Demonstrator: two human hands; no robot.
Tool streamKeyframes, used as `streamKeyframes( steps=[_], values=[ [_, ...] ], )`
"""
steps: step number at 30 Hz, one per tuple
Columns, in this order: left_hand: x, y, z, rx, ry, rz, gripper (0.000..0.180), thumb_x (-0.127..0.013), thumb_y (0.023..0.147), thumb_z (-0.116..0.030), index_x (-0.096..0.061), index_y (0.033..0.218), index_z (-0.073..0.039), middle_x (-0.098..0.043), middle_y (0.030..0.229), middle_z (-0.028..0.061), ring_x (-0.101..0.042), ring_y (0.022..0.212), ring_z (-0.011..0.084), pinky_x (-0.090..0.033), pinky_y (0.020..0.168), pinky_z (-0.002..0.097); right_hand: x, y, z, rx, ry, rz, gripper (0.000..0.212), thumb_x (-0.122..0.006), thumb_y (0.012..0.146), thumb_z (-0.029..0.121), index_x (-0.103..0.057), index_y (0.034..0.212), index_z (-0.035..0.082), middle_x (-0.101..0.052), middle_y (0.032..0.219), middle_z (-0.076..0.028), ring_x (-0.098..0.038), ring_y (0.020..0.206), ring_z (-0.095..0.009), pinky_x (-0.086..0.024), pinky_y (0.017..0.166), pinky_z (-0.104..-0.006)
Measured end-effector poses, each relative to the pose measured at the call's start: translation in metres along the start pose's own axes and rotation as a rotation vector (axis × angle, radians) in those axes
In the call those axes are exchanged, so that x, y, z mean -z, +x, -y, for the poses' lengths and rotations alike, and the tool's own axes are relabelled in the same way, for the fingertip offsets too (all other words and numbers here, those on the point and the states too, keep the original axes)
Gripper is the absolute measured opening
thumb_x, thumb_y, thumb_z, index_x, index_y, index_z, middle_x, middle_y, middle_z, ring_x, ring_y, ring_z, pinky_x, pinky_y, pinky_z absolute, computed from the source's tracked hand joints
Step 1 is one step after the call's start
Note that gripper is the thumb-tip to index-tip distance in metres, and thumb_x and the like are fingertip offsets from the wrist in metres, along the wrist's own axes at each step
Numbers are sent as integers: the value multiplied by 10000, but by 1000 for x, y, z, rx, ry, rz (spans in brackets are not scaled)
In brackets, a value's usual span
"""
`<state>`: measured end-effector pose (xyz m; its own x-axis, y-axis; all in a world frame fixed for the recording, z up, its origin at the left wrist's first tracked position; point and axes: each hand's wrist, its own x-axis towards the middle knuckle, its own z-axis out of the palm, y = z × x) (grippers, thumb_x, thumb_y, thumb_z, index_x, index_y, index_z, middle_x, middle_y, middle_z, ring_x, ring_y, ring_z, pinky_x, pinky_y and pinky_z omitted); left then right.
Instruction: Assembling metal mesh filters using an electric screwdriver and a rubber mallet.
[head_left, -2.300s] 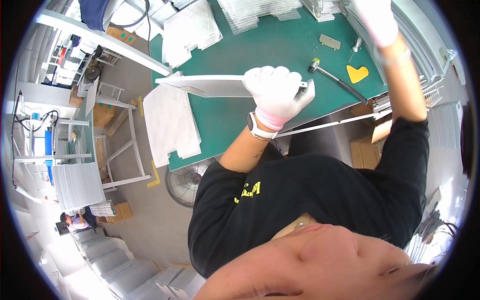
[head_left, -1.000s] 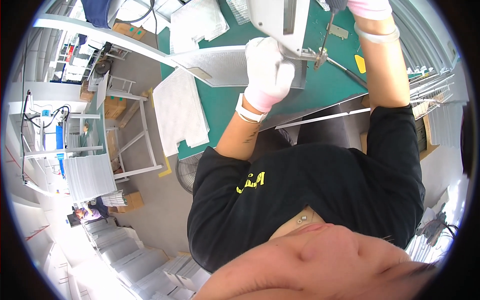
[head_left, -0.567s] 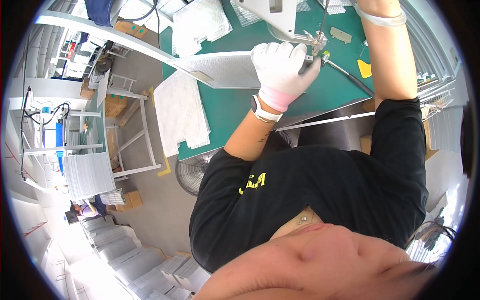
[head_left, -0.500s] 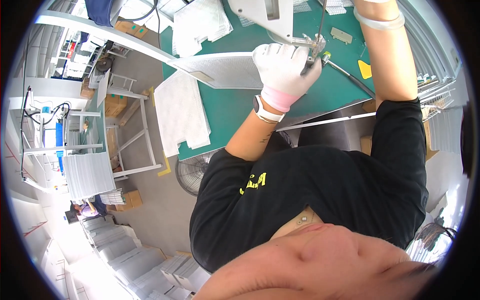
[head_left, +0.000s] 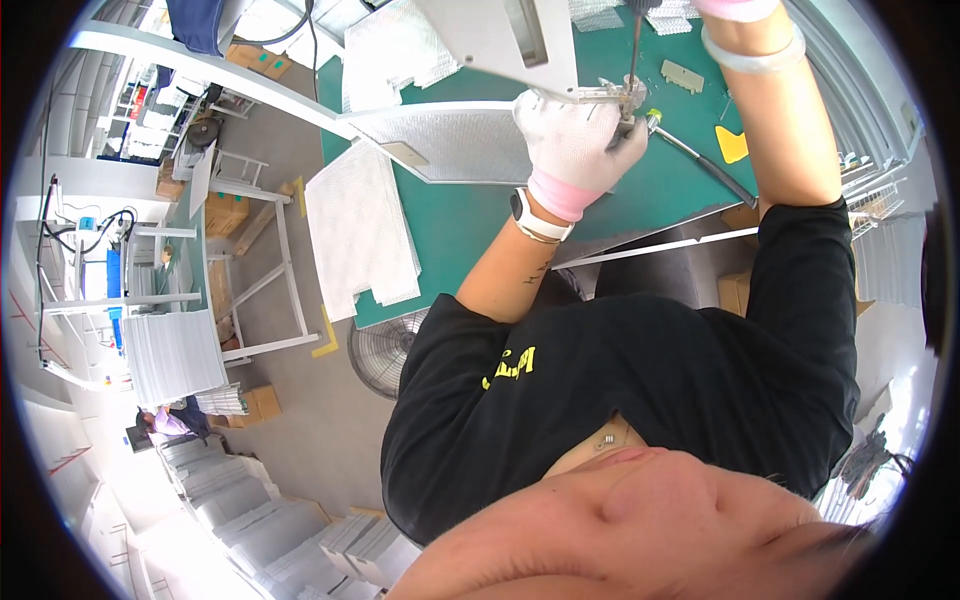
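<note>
My left hand (head_left: pixel 578 142), in a white glove with a pink cuff, is closed with curled fingers on a small metal fitting (head_left: pixel 618 97) over the green table. Above those fingers, a white slotted plate (head_left: pixel 490 40) reaches in from the upper edge. A thin dark driver shaft (head_left: pixel 637 50) points straight down at the fitting. Of my right hand, only the pink glove cuff (head_left: pixel 740 9) shows at the upper edge; its fingers are out of the picture. Left of my left hand stands a pale framed mesh panel (head_left: pixel 455 140).
A black-handled hammer (head_left: pixel 705 160) lies right of my left hand, near a yellow piece (head_left: pixel 732 145) and a beige block (head_left: pixel 682 76). Stacked white sheets (head_left: pixel 360 230) overlap the left side of the green table (head_left: pixel 455 235). A floor fan (head_left: pixel 385 355) stands below the table edge.
The slotted plate has shifted left and slightly up. My left hand has moved slightly right and down, still closed at the fitting. My right forearm has moved slightly down, bringing the glove cuff into view.
</note>
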<state>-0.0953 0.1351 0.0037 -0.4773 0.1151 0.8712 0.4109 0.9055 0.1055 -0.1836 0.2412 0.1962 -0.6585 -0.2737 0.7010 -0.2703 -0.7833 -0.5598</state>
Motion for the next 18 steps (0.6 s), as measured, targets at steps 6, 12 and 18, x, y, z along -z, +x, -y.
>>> streamKeyframes(
  steps=[6, 12, 18],
  values=[
    [-2, 1, -2, 77, -101, 84, 246, -750, 750, -238, -740, 981, -155, -613, 693, -42, -604, 645, 190, -460, 628, 364, 2, -22, -6, -191, -177, 504, 391, -569, 988, 412, -591, 890, 34, -573, 699, -61, -501, 496, -118, -390, 467, -234],
    [-2, 9, -1, -62, -188, -54, 157, -750, 683, -151, -679, 819, -119, -590, 727, 15, -547, 678, 246, -420, 672, 392, -5, -15, -22, -344, 184, 434, 577, -585, 970, 416, -464, 1350, -1, -518, 661, -45, -444, 453, -105, -362, 433, -209],
    [-11, 3, 2, -62, -209, -91, 245, -755, 692, -158, -683, 904, -57, -595, 777, 65, -575, 714, 265, -449, 680, 410, -13, -28, -13, -402, 157, 354, 672, -652, 901, 445, -471, 1347, -23, -521, 660, -52, -430, 434, -101, -346, 395, -213]
  ],
)
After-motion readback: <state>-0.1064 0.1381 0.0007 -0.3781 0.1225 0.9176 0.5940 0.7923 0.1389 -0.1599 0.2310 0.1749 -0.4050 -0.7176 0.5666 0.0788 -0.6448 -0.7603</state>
